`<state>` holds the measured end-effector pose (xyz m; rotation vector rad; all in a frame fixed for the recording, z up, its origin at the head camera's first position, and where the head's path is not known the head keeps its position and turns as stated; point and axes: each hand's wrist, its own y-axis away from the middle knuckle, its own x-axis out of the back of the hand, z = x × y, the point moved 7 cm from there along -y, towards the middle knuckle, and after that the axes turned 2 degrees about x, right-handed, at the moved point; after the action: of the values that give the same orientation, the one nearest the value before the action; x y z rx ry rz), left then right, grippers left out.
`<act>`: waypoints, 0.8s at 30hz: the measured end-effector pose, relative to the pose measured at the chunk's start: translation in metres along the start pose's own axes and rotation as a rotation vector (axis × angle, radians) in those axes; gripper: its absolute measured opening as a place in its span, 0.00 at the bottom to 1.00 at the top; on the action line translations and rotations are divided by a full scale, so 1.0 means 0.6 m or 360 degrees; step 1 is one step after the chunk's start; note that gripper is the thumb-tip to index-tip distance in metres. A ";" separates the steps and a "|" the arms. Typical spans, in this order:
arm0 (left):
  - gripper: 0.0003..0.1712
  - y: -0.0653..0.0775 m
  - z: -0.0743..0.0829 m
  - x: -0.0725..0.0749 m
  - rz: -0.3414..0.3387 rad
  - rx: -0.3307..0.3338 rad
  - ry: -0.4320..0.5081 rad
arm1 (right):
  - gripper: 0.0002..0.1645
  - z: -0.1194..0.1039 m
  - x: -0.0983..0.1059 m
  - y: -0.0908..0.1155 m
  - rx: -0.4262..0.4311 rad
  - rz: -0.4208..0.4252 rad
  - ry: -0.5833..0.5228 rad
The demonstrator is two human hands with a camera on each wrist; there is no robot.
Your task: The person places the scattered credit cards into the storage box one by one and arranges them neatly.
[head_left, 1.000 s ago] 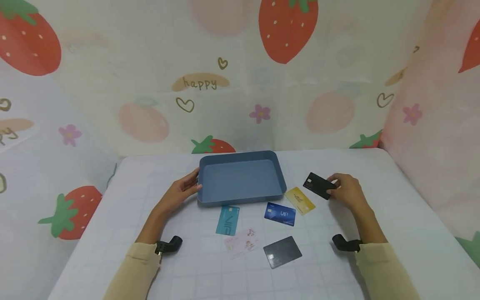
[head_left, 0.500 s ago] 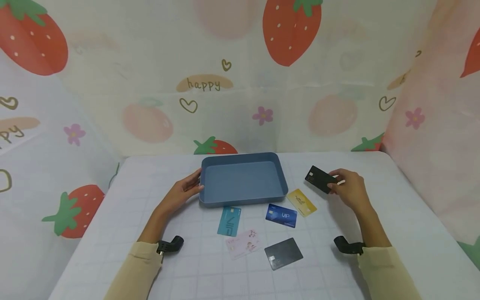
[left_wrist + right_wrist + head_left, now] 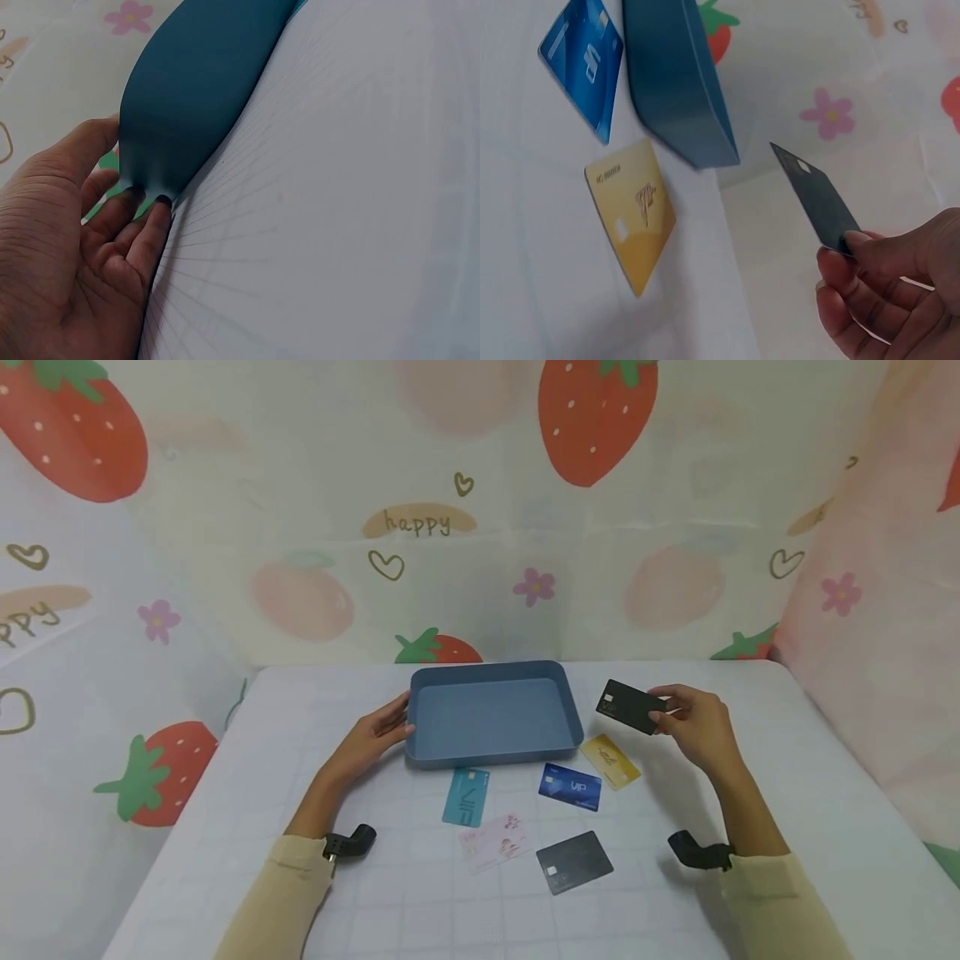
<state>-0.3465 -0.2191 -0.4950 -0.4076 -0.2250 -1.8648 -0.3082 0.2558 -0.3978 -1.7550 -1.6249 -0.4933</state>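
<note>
In the head view my right hand (image 3: 696, 727) pinches a black card (image 3: 630, 706) above the table's right side, thumb on one face and fingers behind. Its chip end points left; in the right wrist view the card (image 3: 815, 199) is tilted. My left hand (image 3: 372, 735) holds the left end of a shallow blue-grey tray (image 3: 495, 757). The left wrist view shows the thumb at the rim and fingertips against the tray's outer wall (image 3: 191, 90). The tray has nothing in it.
In front of the tray lie a teal card (image 3: 466, 797), a blue VIP card (image 3: 570, 787), a pale pink card (image 3: 495, 842) and a dark grey card (image 3: 575, 862). A yellow card (image 3: 611, 762) lies by its right corner. Strawberry-printed cloth (image 3: 600, 610) stands behind the table.
My right hand has lifted the black card higher and shifted it slightly left toward the tray. My left hand keeps its place on the tray; the head view has shifted slightly.
</note>
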 end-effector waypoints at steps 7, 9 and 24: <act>0.41 -0.002 -0.002 -0.003 0.0001 0.0031 -0.0030 | 0.20 -0.025 -0.008 -0.002 0.0050 -0.0035 -0.0118; 0.41 -0.001 -0.003 -0.002 0.0001 0.0028 -0.0026 | 0.20 -0.033 -0.013 -0.006 0.0044 -0.0054 -0.0157; 0.41 -0.002 0.001 -0.001 -0.0014 -0.0011 0.0043 | 0.18 -0.081 -0.045 -0.041 0.0091 -0.0174 -0.0154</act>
<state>-0.3474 -0.2179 -0.4946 -0.3868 -0.2022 -1.8789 -0.3278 0.2023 -0.3770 -1.6773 -1.7927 -0.4134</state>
